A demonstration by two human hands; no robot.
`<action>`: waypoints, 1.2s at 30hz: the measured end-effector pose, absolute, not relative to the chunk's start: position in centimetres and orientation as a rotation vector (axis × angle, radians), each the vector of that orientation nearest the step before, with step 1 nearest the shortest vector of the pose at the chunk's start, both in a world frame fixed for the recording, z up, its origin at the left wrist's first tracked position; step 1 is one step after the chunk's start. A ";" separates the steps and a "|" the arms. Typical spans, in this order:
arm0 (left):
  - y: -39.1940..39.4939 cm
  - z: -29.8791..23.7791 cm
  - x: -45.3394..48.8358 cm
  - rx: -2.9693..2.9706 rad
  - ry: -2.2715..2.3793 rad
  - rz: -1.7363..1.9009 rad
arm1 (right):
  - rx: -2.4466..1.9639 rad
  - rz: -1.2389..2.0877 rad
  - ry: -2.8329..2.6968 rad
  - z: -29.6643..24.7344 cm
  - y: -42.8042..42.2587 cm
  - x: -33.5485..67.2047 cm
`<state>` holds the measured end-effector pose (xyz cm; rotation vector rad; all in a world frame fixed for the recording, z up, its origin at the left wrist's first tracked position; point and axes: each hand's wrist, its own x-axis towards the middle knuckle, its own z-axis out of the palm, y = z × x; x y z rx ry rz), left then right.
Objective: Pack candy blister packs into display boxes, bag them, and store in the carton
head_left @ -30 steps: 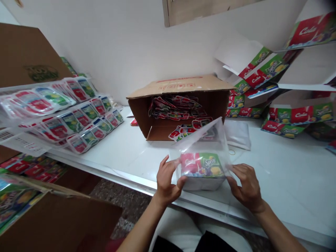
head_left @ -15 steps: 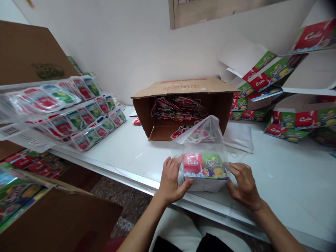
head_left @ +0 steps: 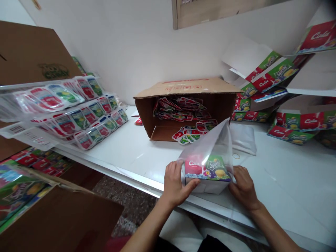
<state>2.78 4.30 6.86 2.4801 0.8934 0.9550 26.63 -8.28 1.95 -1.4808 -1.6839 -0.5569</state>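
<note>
A small Cola and Sprite printed box [head_left: 206,169] sits at the table's near edge with a clear plastic bag [head_left: 216,141] over it, the bag's upper part standing up in a peak. My left hand [head_left: 178,185] is closed on the left side of the box, its thumb lying across the front edge. At the right end, my right hand [head_left: 244,187] has its fingers curled and pinches the bag's side close to the box. The right fingertips are partly hidden behind the plastic.
Behind lies an open carton [head_left: 186,87] with printed sachets [head_left: 190,134] spilling out. Flat plastic bags [head_left: 244,138] and a rubber band [head_left: 236,156] lie to its right. Printed boxes [head_left: 283,75] are stacked at right. Packed sachet strips [head_left: 86,119] stand left, above a brown carton [head_left: 60,217].
The bag's peak has swung to the right and stands more upright. My right hand's fingers have curled in tighter on the bag. The left hand keeps its hold on the box.
</note>
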 end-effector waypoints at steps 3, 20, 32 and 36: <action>4.6 6.8 2.8 2.490 0.852 1.008 | -1.562 -0.405 -1.579 1.7 -8.2 27.1; 5.5 7.6 2.3 2.448 0.754 0.725 | -1.255 1.111 -0.587 4.8 -1.8 27.6; 6.2 5.3 3.5 1.851 0.503 0.611 | -1.564 0.918 -0.785 1.7 -3.8 29.3; 6.5 4.4 3.5 1.871 0.443 0.547 | -1.338 0.811 -0.935 2.1 -6.6 28.1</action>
